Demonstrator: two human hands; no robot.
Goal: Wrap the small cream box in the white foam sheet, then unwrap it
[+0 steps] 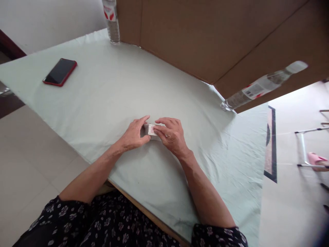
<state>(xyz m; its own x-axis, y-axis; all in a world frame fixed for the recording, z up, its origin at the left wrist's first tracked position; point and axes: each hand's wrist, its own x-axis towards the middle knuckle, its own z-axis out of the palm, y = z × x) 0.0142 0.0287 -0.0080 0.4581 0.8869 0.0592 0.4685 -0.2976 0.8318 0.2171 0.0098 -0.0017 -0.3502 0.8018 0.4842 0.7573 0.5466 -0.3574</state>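
A small white block with pinkish-red print (pixel 150 129), perhaps a little box or a stack of cards, is between my two hands over the cloth. My right hand (pixel 171 133) has its thumb and fingertips closed on the block's right side, with the index finger raised and bent. My left hand (pixel 135 133) curves around the left end, thumb and fingers spread apart, the thumb tip close to the lower corner. Whether that thumb touches the block I cannot tell. The block's right part is hidden under my right fingers.
A pale green cloth (pixel 102 92) covers the table. At the left lies a phone in a red case (pixel 60 72). A large cardboard panel (pixel 180 34) stands at the back, with a water bottle (pixel 112 25) at its left edge and another bottle (pixel 257 89) at its right.
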